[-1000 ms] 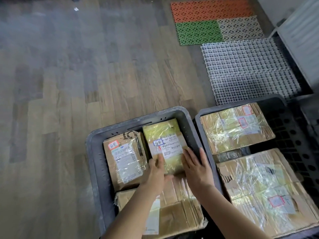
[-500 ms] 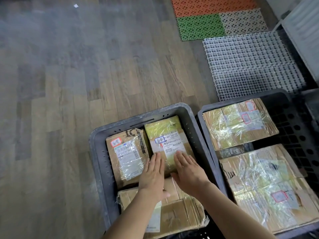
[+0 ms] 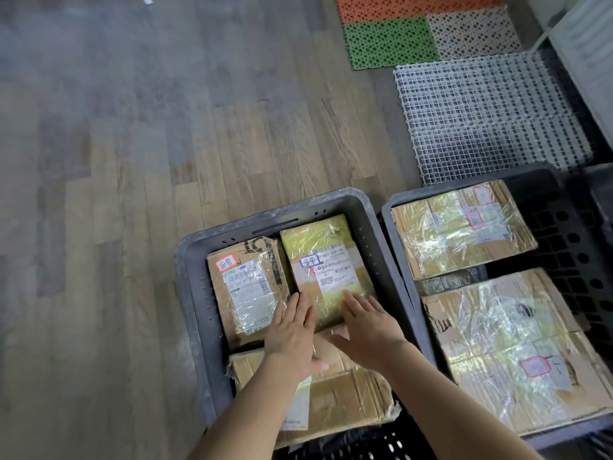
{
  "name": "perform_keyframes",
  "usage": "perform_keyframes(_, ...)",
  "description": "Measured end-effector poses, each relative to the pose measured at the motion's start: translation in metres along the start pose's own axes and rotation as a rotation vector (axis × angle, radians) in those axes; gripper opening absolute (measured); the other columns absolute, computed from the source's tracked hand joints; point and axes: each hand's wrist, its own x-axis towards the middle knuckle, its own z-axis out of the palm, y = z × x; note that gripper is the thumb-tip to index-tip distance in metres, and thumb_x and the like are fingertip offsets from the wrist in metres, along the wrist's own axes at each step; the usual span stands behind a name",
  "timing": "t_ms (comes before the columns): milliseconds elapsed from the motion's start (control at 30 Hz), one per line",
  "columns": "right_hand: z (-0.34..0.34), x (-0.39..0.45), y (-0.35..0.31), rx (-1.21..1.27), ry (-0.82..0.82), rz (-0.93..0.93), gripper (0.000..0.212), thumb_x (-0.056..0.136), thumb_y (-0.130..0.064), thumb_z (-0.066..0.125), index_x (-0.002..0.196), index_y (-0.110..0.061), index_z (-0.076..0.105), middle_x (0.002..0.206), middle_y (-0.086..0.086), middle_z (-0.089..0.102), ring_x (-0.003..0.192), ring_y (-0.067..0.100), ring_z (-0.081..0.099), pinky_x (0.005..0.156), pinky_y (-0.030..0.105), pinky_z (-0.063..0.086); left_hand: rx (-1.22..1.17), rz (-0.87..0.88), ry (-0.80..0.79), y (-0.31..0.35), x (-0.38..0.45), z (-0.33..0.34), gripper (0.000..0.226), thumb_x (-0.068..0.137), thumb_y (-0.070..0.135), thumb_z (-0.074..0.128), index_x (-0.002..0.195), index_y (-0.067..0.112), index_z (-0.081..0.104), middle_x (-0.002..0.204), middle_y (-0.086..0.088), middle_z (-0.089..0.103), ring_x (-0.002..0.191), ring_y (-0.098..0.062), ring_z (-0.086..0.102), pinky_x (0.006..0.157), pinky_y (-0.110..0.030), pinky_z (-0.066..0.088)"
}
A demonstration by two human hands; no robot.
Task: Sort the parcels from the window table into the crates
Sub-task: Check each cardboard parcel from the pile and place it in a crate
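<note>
Two grey crates sit side by side on the floor. The left crate (image 3: 194, 277) holds a yellow-taped parcel (image 3: 323, 247) with a blue-framed label, a brown parcel (image 3: 247, 283) with a red-framed label to its left, and a flat cardboard box (image 3: 348, 393) nearest me. My left hand (image 3: 292, 336) and my right hand (image 3: 368, 327) lie flat, fingers spread, on the near end of the yellow-taped parcel; neither hand grips it. The right crate (image 3: 570, 227) holds two film-wrapped cardboard parcels, one at the far end (image 3: 457, 234) and a larger one near me (image 3: 510, 346).
Wooden floor (image 3: 132, 161) spreads to the left and beyond the crates. A white grid mat (image 3: 491, 114) lies behind the right crate, with orange, green (image 3: 388, 41) and white perforated tiles further back. A white panel (image 3: 593, 61) stands at the far right.
Both hands have slid back toward me along the yellow-taped parcel, which now lies flat in the left crate. The view has tilted down slightly.
</note>
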Motion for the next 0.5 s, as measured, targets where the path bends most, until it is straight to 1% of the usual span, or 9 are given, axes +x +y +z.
perform_keyframes(67, 0.006, -0.004, -0.004, 0.0, -0.007, 0.019, 0.083, 0.096, -0.062, 0.023, 0.153, -0.005, -0.001, 0.161, 0.008, -0.011, 0.148, 0.019, -0.007, 0.12, 0.034, -0.005, 0.034, 0.018, -0.018, 0.002, -0.004, 0.006, 0.098, 0.089, 0.066, 0.042, 0.151, 0.012, -0.012, 0.156, -0.007, -0.025, 0.144, -0.022, -0.022, 0.114, -0.044, -0.016)
perform_keyframes(167, 0.008, 0.001, -0.003, -0.05, -0.022, 0.02, 0.09, 0.095, -0.057, 0.041, 0.152, -0.003, -0.004, 0.16, 0.01, -0.011, 0.148, 0.021, -0.006, 0.12, 0.035, -0.005, 0.057, 0.04, -0.008, 0.004, 0.003, 0.008, 0.093, 0.091, 0.064, 0.039, 0.152, 0.011, -0.008, 0.157, -0.008, -0.023, 0.145, -0.021, -0.02, 0.115, -0.044, -0.016)
perform_keyframes(233, 0.008, 0.008, 0.0, -0.07, -0.027, 0.017, 0.095, 0.092, -0.055, 0.049, 0.152, -0.002, -0.004, 0.161, 0.011, -0.009, 0.149, 0.022, -0.003, 0.12, 0.035, -0.004, 0.075, 0.049, -0.005, 0.003, 0.009, 0.01, 0.09, 0.093, 0.061, 0.04, 0.152, 0.011, -0.005, 0.157, -0.008, -0.022, 0.146, -0.021, -0.018, 0.115, -0.043, -0.015)
perform_keyframes(300, 0.008, 0.011, 0.0, -0.064, -0.027, 0.015, 0.097, 0.091, -0.054, 0.051, 0.152, -0.002, -0.005, 0.161, 0.011, -0.008, 0.149, 0.022, -0.002, 0.12, 0.035, -0.004, 0.104, 0.05, -0.009, 0.002, 0.009, 0.011, 0.088, 0.094, 0.057, 0.042, 0.152, 0.011, -0.005, 0.157, -0.008, -0.022, 0.146, -0.022, -0.017, 0.115, -0.043, -0.015)
perform_keyframes(400, 0.005, 0.002, -0.003, -0.11, -0.043, 0.024, 0.098, 0.092, -0.054, 0.051, 0.15, -0.001, -0.008, 0.16, 0.012, -0.01, 0.148, 0.023, -0.005, 0.12, 0.036, -0.005, 0.134, 0.007, -0.038, 0.007, -0.001, 0.0, 0.085, 0.096, 0.053, 0.04, 0.152, 0.01, -0.006, 0.158, -0.009, -0.019, 0.146, -0.023, -0.017, 0.116, -0.044, -0.014)
perform_keyframes(500, -0.01, -0.02, -0.006, -0.155, -0.046, 0.036, 0.098, 0.093, -0.052, 0.051, 0.15, 0.0, -0.01, 0.16, 0.013, -0.011, 0.148, 0.025, -0.009, 0.119, 0.038, -0.007, 0.133, -0.074, -0.055, 0.013, -0.026, -0.028, 0.081, 0.099, 0.046, 0.039, 0.152, 0.008, -0.008, 0.16, -0.012, -0.004, 0.148, -0.026, -0.008, 0.118, -0.044, -0.009)
